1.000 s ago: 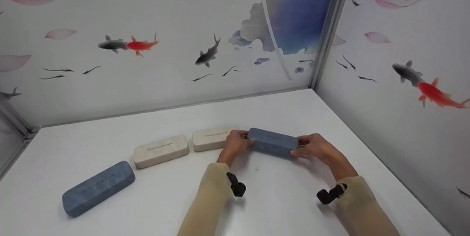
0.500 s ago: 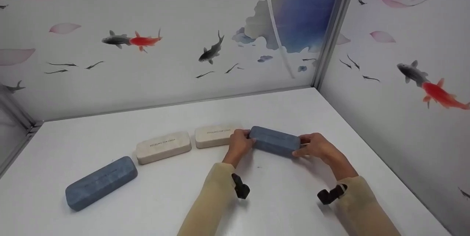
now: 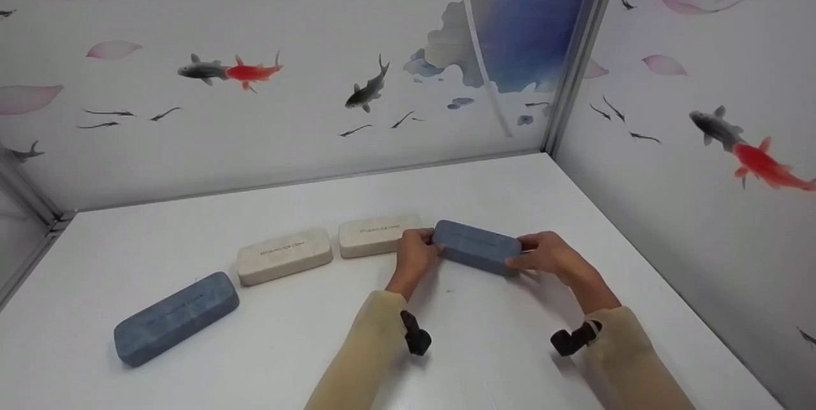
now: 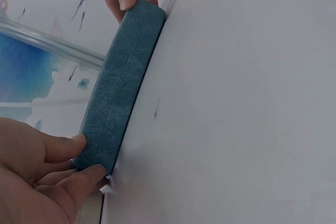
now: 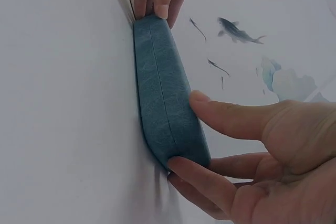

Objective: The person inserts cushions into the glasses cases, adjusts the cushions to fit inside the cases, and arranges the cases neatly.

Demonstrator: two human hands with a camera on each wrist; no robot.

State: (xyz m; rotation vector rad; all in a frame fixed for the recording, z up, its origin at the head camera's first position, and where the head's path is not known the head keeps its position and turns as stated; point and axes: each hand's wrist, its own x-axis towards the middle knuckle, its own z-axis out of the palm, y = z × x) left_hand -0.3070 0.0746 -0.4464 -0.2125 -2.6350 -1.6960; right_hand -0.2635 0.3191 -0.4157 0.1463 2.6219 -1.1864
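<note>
A blue glasses case [image 3: 477,247] with rounded ends lies at the right end of a row in the head view. My left hand [image 3: 415,260] pinches its left end with thumb and fingers. Its right end is held by my right hand [image 3: 553,256]. In the left wrist view, a seam runs along the side of the blue case [image 4: 119,85]. The right wrist view shows my right thumb on one face of the case [image 5: 165,85] and fingers round its end. Just left of it lies a cream glasses case [image 3: 373,236], partly covered by my left hand.
Another cream glasses case [image 3: 284,257] lies farther left, and a second blue case [image 3: 177,319] sits slantwise at the row's left end. All rest on the white table [image 3: 255,359]. Printed panels [image 3: 306,21] rise along the table's back and right edges.
The head view has shifted slightly. Both hands stay on the ends of the blue case, whose right end has moved a little toward me in the last half second.
</note>
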